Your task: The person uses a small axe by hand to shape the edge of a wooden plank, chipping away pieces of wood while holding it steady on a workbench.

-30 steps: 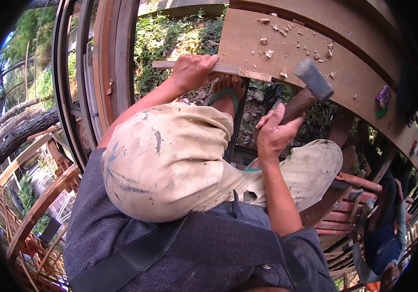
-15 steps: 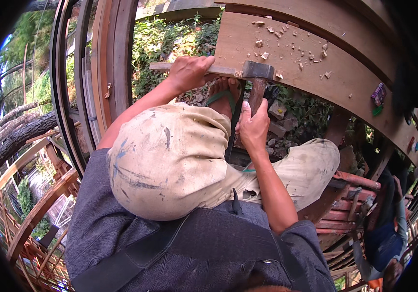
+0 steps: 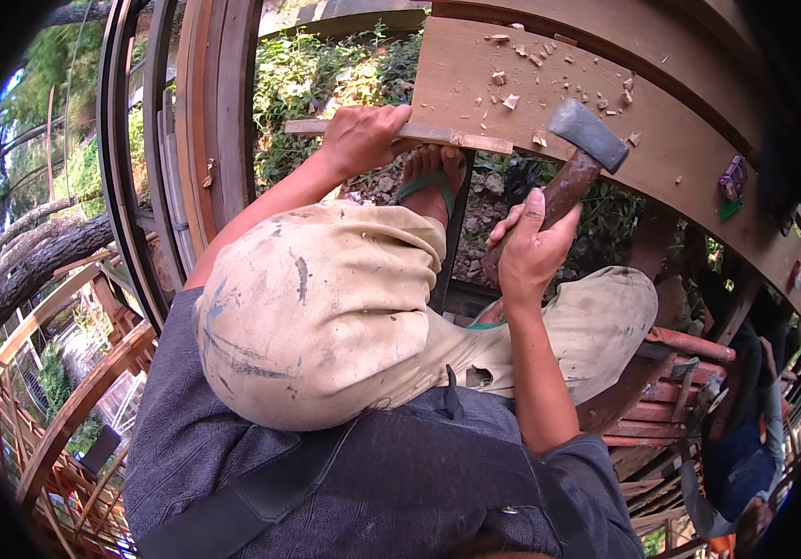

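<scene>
My left hand (image 3: 361, 140) is closed around a narrow strip of wood (image 3: 482, 143), which lies crosswise over my sandalled foot (image 3: 436, 183). The strip's right end sticks out past the hand and looks pale and freshly cut along one face. In my right hand (image 3: 536, 244) is a hatchet (image 3: 588, 136), gripped by its brown wooden handle. Its grey metal head is raised to the right of the strip, apart from it, over the near edge of a wide plank (image 3: 512, 58). Wood chips (image 3: 510, 102) are scattered on that plank.
A small purple packet (image 3: 734, 175) and a green piece lie at the plank's right. Upright boards (image 3: 232, 121) stand at the left. Red blocks (image 3: 657, 396) are stacked at the right, near another person (image 3: 740, 466). Plants and rubble show below the planks.
The hatchet has come off the strip's right end, moving up and right with my right hand. My left hand keeps its hold on the strip, whose right end is now uncovered.
</scene>
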### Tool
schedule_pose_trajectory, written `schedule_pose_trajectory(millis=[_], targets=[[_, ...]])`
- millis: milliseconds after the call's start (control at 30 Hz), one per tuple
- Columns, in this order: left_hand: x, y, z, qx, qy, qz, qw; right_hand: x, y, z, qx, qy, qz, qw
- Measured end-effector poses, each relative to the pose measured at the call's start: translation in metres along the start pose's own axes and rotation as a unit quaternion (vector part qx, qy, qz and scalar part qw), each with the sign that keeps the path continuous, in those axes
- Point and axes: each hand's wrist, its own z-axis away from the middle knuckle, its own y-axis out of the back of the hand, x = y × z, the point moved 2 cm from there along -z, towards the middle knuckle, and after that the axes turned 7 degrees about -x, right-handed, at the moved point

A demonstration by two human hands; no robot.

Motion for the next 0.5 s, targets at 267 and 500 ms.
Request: schedule_pose_trajectory(millis=[267,500], targets=[[0.003,-0.001,-0.005,-0.005,-0.014,-0.001,1.0,0.036,-0.011,0.004,-0.145,-0.155,0.045,0.976],[0.009,-0.002,-0.009,-0.014,-0.003,0.015,1.0,0.042,-0.014,0.005,-0.077,-0.07,0.207,0.973]])
